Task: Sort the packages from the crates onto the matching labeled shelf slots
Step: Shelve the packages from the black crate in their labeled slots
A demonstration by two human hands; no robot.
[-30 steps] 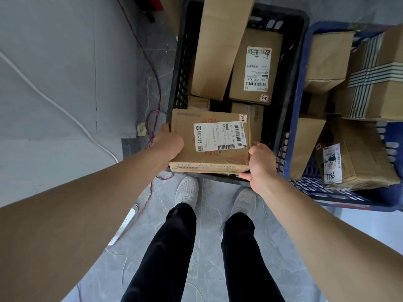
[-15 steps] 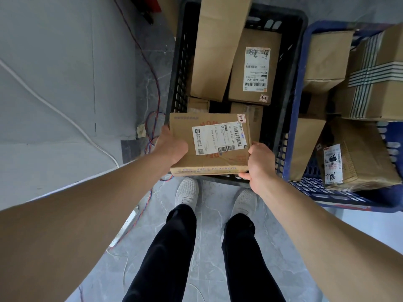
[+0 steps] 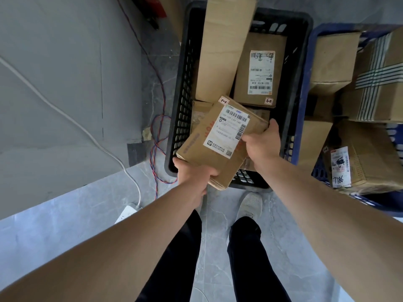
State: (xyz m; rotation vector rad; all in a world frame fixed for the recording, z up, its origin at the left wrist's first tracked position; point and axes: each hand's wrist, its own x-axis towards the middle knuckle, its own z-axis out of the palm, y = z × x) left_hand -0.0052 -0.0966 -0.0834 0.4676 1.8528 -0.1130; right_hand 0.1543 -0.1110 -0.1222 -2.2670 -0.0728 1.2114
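Head: package (image 3: 214, 141), left hand (image 3: 193, 174), right hand (image 3: 263, 140)

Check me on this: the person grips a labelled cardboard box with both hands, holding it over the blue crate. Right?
Not quite. The head view shows the cardboard box held over the black crate, not the blue crate, which stands to its right. The left hand and right hand do both grip it.
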